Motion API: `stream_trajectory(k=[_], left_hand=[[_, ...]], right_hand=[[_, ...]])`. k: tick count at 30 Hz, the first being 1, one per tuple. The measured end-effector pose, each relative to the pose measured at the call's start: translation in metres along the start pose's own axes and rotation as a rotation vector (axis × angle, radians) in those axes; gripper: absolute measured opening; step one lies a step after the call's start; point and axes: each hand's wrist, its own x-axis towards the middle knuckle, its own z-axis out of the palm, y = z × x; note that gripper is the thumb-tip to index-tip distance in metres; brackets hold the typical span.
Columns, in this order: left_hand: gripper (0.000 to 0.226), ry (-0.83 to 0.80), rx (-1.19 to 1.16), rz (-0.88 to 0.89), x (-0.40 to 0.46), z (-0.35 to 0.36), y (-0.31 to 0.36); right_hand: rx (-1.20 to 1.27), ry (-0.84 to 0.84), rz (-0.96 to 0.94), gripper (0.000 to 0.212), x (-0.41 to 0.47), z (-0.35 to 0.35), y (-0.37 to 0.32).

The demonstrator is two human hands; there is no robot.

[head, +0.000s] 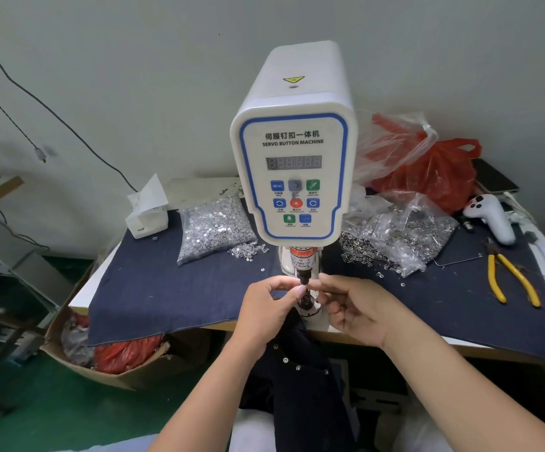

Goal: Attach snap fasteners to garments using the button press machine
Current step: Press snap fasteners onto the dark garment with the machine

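Both hands are meeting at the punch (pixel 304 278) of the white button machine (pixel 294 151), which is standing at the front edge of the counter (pixel 153 288). The left hand (pixel 266 313) is curling its fingers (pixel 292 290) together at the punch tip, as if pinching something too small to make out. The right hand (pixel 352 308) is touching the other side of the punch with bent fingers (pixel 325 282); whether it is holding anything cannot be told. A dark garment (pixel 300 380) with several snaps already on it is hanging from the die below the hands, down over the counter's edge. Bags of snap parts (pixel 214 228) are lying on both sides of the machine, just behind it. Yellow pliers (pixel 511 277) are lying well to the right, with bare blue cloth between them and the hands.
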Motion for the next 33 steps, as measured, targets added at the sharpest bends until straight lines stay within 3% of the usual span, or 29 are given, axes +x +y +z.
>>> stream_trajectory(k=[10, 26, 29, 33], left_hand=[[0.001, -0.035, 0.013, -0.073, 0.002, 0.002, 0.001], [0.004, -0.072, -0.006, -0.178, 0.001, 0.001, 0.019], [0.012, -0.102, 0.009, -0.166, -0.002, -0.003, 0.02], [0.008, -0.096, -0.074, -0.196, -0.005, -0.011, 0.022]], right_hand=[[0.076, 0.07, -0.046, 0.03, -0.001, -0.027, 0.0], [0.059, 0.058, -0.09, 0.033, -0.009, -0.028, 0.002], [-0.103, 0.063, -0.165, 0.031, -0.014, -0.026, 0.005], [-0.75, 0.034, -0.381, 0.014, -0.028, -0.021, 0.01]])
